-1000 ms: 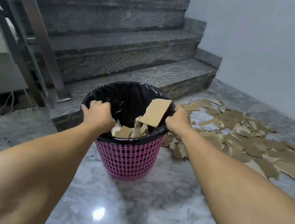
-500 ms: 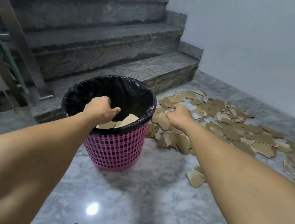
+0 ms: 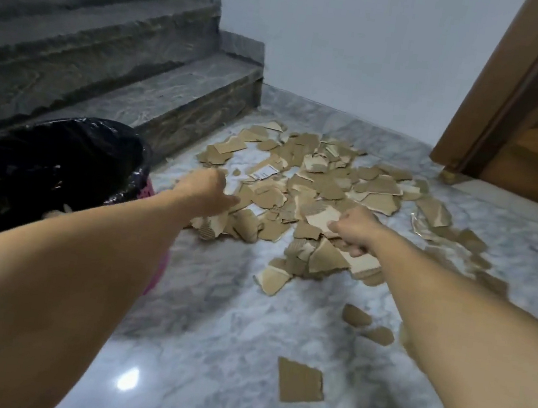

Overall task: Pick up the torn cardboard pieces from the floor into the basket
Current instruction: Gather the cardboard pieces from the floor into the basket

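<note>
1. The grey marbled floor [image 3: 212,351] fills the lower view, with a bright light glint at 7 o'clock.
2. Dark stone stairs [image 3: 109,53] rise at 10 o'clock, and a pale wall [image 3: 352,42] stands at 12 o'clock.
3. A brown wooden door frame [image 3: 534,102] leans in at 2 o'clock.
4. The pink basket [image 3: 145,190], lined with a black bag [image 3: 48,166], sits at 9 o'clock beside the bottom stair; a few cardboard scraps show inside, mostly hidden by the left forearm.
5. The torn cardboard pieces [image 3: 315,182] lie scattered on the floor from the centre toward 2 o'clock, just right of the basket.
6. One separate square cardboard piece [image 3: 300,381] lies alone at 5 o'clock, well apart from the pile.
7. The left hand [image 3: 209,190] reaches over the pile's near-left edge, fingers curled downward onto the scraps; whether it grips any I cannot tell.
8. The right hand [image 3: 354,229] is closed in a fist over the pile's near side, fingers curled round a pale cardboard scrap [image 3: 320,219].
</note>
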`<action>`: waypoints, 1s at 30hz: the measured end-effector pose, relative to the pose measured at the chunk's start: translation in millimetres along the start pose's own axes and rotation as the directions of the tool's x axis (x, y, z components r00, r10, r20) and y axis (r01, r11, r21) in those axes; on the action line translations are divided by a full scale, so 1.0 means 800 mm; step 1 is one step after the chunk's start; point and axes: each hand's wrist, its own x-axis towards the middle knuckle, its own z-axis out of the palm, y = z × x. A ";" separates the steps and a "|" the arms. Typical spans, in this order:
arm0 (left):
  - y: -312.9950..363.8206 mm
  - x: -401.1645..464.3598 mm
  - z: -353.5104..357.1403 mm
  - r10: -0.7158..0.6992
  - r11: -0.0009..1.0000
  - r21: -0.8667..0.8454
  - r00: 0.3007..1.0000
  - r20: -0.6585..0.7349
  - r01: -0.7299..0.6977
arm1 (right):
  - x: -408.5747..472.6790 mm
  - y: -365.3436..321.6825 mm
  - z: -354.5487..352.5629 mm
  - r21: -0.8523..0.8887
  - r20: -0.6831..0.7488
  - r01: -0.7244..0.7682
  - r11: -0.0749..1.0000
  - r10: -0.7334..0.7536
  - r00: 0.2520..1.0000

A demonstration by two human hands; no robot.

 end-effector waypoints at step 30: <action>0.086 0.003 0.371 0.385 0.840 0.219 0.829 0.406 -0.497 | 0.094 0.286 0.093 -0.391 0.029 -0.055 0.919 0.072 0.997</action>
